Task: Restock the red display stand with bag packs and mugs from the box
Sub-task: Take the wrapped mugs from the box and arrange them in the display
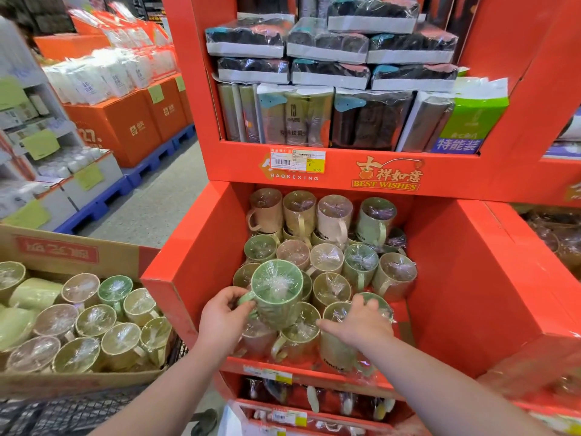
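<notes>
Handle of green mug (278, 297) half hidden by left hand (221, 314)

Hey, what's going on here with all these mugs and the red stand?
A person is restocking mugs. Their left hand holds a plastic-wrapped green mug by its handle above the middle bin of the red display stand, which is already nearly full of wrapped mugs. The right hand rests on the front-row mugs there; whether it grips one is unclear. The cardboard box at the left holds many more mugs. Bag packs fill the shelf above.
</notes>
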`<act>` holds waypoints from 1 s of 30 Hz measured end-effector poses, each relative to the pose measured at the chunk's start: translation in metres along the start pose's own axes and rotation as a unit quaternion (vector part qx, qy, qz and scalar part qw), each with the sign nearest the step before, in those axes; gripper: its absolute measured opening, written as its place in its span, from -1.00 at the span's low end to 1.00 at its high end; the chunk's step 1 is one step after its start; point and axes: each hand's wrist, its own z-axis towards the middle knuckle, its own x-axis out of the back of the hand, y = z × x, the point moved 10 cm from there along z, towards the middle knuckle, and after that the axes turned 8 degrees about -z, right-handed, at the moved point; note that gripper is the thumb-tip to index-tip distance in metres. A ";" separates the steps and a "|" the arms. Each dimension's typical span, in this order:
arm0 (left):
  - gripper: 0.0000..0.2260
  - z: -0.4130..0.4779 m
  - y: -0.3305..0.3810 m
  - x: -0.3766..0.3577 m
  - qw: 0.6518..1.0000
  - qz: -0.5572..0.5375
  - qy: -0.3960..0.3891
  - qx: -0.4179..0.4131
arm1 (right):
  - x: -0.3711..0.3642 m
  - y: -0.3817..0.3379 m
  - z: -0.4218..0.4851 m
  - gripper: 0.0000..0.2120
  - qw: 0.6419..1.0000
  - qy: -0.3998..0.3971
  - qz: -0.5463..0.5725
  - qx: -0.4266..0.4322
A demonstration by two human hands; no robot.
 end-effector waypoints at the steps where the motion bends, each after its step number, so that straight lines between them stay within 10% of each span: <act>1: -0.92 -0.001 0.000 0.000 1.000 0.001 -0.002 -0.001 | -0.003 -0.002 0.001 -0.02 1.000 -0.003 0.002 -0.002; 9: -0.92 -0.001 -0.003 0.001 1.000 0.006 -0.002 0.001 | -0.017 -0.007 0.012 0.10 0.986 -0.137 -0.036 0.086; 21: -0.90 0.004 -0.004 -0.005 1.000 0.000 -0.001 0.006 | -0.016 -0.021 0.005 -0.01 0.941 -0.053 -0.260 0.208; 30: -0.91 0.005 -0.005 -0.003 1.000 0.008 0.006 0.009 | -0.005 -0.011 0.010 -0.02 0.983 -0.043 -0.121 0.131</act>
